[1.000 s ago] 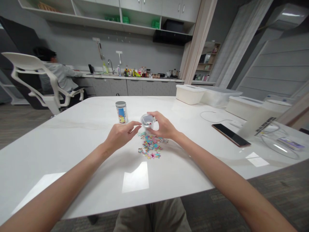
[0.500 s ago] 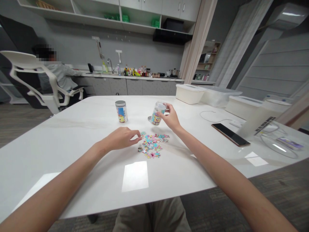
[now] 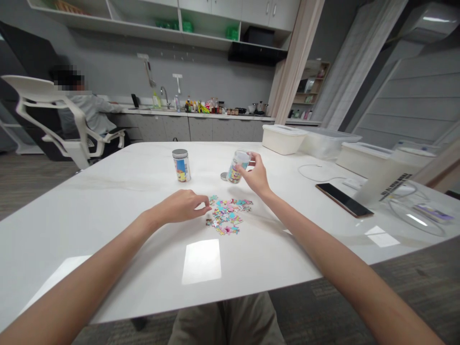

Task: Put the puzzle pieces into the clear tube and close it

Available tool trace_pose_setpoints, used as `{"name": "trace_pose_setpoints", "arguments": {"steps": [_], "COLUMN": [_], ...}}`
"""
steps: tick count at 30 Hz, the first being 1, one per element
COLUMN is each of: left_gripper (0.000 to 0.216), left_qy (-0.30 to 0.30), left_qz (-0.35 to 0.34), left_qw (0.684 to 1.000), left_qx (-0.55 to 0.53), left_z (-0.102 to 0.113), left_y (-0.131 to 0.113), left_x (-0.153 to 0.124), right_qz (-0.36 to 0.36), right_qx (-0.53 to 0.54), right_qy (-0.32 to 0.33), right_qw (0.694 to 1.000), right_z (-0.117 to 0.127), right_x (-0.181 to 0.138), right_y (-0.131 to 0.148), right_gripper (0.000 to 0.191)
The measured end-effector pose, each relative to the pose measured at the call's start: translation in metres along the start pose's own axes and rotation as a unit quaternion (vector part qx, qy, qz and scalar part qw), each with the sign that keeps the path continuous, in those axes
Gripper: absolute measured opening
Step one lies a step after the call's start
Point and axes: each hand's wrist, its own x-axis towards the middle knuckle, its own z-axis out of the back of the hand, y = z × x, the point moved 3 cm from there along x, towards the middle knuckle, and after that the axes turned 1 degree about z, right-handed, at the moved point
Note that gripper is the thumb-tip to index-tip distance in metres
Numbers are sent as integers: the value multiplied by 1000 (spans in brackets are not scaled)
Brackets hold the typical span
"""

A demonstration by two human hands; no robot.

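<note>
A heap of small colourful puzzle pieces [image 3: 226, 215] lies on the white table [image 3: 108, 211]. My left hand [image 3: 181, 206] rests beside the heap's left edge, fingers curled, fingertips pinched at a piece. My right hand [image 3: 254, 176] holds an open clear jar [image 3: 237, 166] with a picture label, tilted, just above the table behind the heap. Its round lid [image 3: 224, 176] lies flat next to it. A second jar [image 3: 181, 165], closed with a grey lid, stands upright to the left.
A dark phone [image 3: 340, 200] and a white cable [image 3: 318, 173] lie at the right. White storage bins [image 3: 282, 139] line the far right edge. A person sits in a white chair [image 3: 46, 120] at the back left, facing a kitchen counter.
My right hand lifted the open jar away from the heap, turned it more upright and carried it back beside the lid. My left hand dropped onto the table at the heap's edge.
</note>
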Motion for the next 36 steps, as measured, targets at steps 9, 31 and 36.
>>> {"name": "trace_pose_setpoints", "arguments": {"steps": [9,31,36], "left_gripper": [31,24,12], "left_qy": [14,129,124], "left_qz": [-5,18,13], "left_qw": [999,962,965], "left_qx": [-47,-240,-230], "left_z": [1,-7,-5], "left_y": [-2,-3,-6], "left_x": [-1,-5,-6], "right_qz": [-63,37,53], "right_qx": [-9,-105,-118], "right_qy": [8,113,123], "right_qw": [998,987,984], "right_z": [0,-15,-15], "right_x": [1,-13,-12], "right_y": [-11,-5,-8], "right_gripper": [58,52,53]}}
